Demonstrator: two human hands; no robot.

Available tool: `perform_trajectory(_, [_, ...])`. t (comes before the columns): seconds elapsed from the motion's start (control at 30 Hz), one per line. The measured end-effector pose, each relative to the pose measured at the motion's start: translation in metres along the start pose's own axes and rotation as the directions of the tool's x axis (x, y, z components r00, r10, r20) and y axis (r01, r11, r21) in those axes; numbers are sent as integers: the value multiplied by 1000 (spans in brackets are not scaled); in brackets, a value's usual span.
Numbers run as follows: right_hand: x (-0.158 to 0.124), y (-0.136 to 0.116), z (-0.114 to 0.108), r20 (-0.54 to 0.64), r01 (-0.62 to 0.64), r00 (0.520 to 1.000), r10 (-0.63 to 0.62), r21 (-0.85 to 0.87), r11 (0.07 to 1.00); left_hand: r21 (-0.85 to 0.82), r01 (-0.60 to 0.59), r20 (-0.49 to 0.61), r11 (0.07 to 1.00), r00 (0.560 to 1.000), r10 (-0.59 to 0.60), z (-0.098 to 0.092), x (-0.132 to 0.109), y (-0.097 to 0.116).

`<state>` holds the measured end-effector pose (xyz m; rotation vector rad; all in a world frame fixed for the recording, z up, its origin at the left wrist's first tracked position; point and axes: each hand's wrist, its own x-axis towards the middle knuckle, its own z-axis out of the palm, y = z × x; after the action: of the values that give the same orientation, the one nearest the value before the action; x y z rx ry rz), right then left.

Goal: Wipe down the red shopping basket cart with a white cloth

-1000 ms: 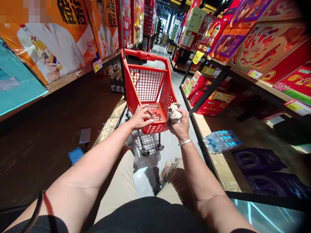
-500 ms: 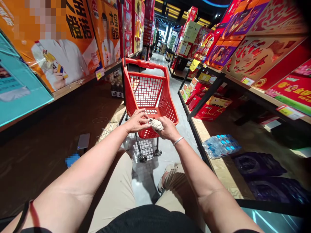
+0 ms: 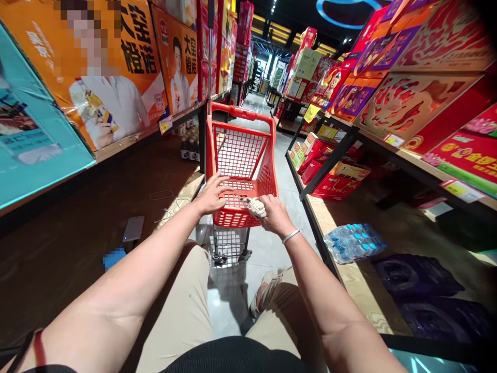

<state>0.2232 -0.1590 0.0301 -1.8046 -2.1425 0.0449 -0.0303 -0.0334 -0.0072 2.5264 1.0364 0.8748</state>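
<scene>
A red shopping cart (image 3: 243,128) with a grid basket stands in the aisle in front of me. Over its near left edge is my left hand (image 3: 212,196), fingers spread and holding nothing; whether it touches the rim I cannot tell. My right hand (image 3: 274,213) is closed around a crumpled whitish cloth (image 3: 256,207) at the cart's near right edge. Part of the cloth sticks out of the fist toward the left. A bracelet circles the right wrist.
Shelves line both sides, with orange boxes (image 3: 116,103) at left and red gift boxes (image 3: 337,178) at right. Shrink-wrapped water bottles (image 3: 353,242) lie on the lower right shelf. A white device (image 3: 133,229) with a cable sits low at left. The aisle floor (image 3: 258,106) runs on beyond the cart.
My hands have moved apart: the left lifted off the cloth and opened, the right shifted slightly right and down with the cloth. The view has shifted a little.
</scene>
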Motion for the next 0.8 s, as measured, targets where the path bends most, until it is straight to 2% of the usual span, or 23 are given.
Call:
perform_trajectory(0.1, [-3, -6, -3, 33, 31, 999, -30, -3, 1000, -80, 161, -19, 984, 986, -163, -4, -1, -1])
perform_trajectory(0.2, [-4, -9, -8, 50, 37, 998, -37, 5, 999, -177, 262, -23, 949, 962, -271, -5, 13, 3])
perform_trajectory(0.37, [3, -7, -19, 120, 69, 989, -87, 142, 987, -127, 463, -89, 877, 875, -475, -1, 38, 6])
perform_trajectory(0.47, [17, 0, -26, 179, 50, 977, -117, 343, 938, -117, 441, -108, 890, 885, -453, 7, 36, 1])
perform_trajectory(0.57, [38, 9, -27, 272, -66, 958, -91, 516, 854, -143, 390, -124, 910, 905, -407, 15, 26, -2])
perform_trajectory(0.7, [62, 13, -15, 414, -206, 909, -44, 538, 818, -117, 392, -100, 913, 910, -403, 18, 14, 6])
perform_trajectory(0.8, [72, 6, -1, 566, -197, 816, -119, 464, 863, -117, 383, -103, 916, 913, -395, 16, 7, 16])
